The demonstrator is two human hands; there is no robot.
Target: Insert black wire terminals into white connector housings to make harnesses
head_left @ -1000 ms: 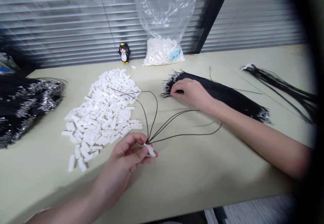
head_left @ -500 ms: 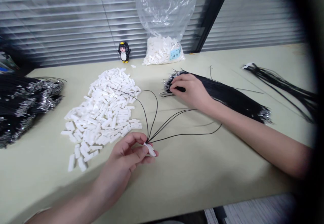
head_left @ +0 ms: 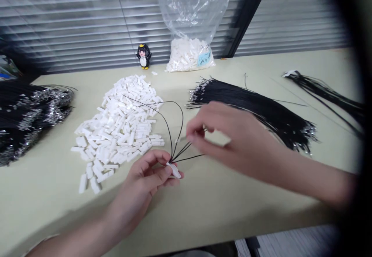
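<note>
Between the thumb and fingers of my left hand (head_left: 152, 175) is a white connector (head_left: 174, 170), with several thin black wires (head_left: 167, 123) fanning out of its upper end. My right hand (head_left: 229, 133), smeared by motion, hovers up and right of the connector. Its thumb and index finger are pinched together, and what they hold is too small to make out. Behind it lies a thick bundle of black wires (head_left: 247, 98) with silvery tips. A heap of white connectors (head_left: 124, 121) spreads out beyond my left hand.
A clear bag of white connectors (head_left: 190, 55) leans at the back beside a penguin figurine (head_left: 143, 57). More black wires with silver ends (head_left: 35, 110) lie at the far left, and a smaller wired bunch (head_left: 322, 94) at the far right.
My right hand has left the tips of the wire bundle and come down toward the connector in my left hand. My left hand keeps its hold, nearly still.
</note>
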